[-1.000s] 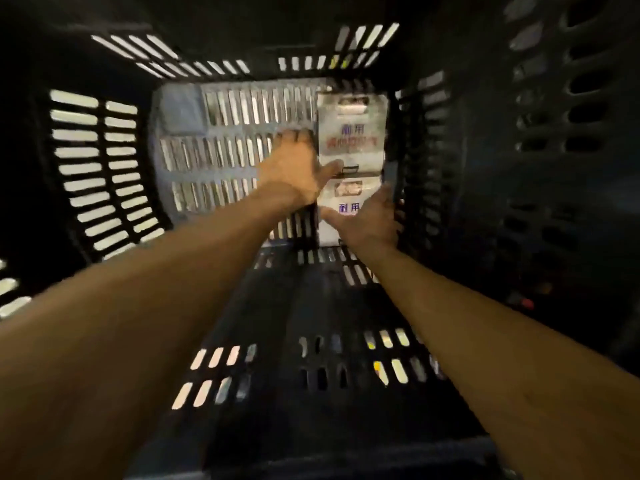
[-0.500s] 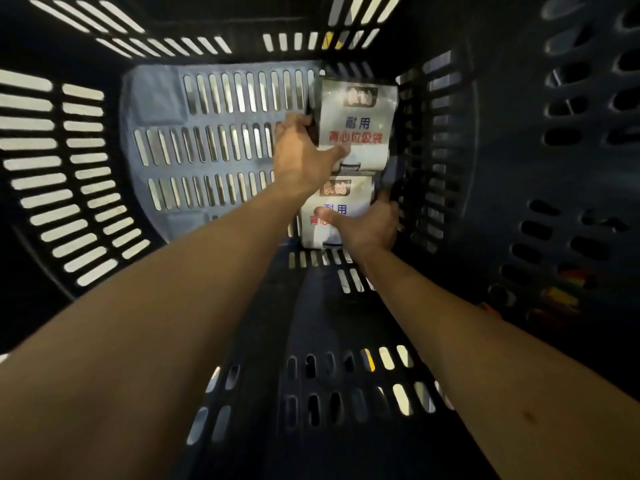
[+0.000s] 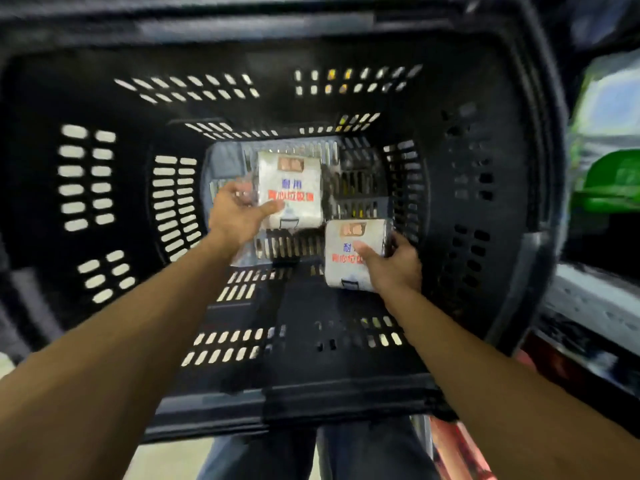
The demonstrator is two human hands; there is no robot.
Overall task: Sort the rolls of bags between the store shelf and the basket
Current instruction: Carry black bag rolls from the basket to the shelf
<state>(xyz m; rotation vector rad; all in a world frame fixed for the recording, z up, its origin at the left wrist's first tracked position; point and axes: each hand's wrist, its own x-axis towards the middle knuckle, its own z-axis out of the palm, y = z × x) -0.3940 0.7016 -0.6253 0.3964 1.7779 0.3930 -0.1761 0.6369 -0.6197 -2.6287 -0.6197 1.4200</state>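
Lifted apart in the basket (image 3: 311, 400): our left hand (image 3: 237, 216) grips upper roll (image 3: 289, 188), right hand (image 3: 393, 268) lower roll (image 3: 349, 251); neither yet shelved.

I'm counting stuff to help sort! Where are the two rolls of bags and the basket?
farther roll of bags (image 3: 289, 188): head view, middle of its white label.
nearer roll of bags (image 3: 343, 271): head view, lower left of its wrapper.
black basket (image 3: 311, 398): head view, its near rim.
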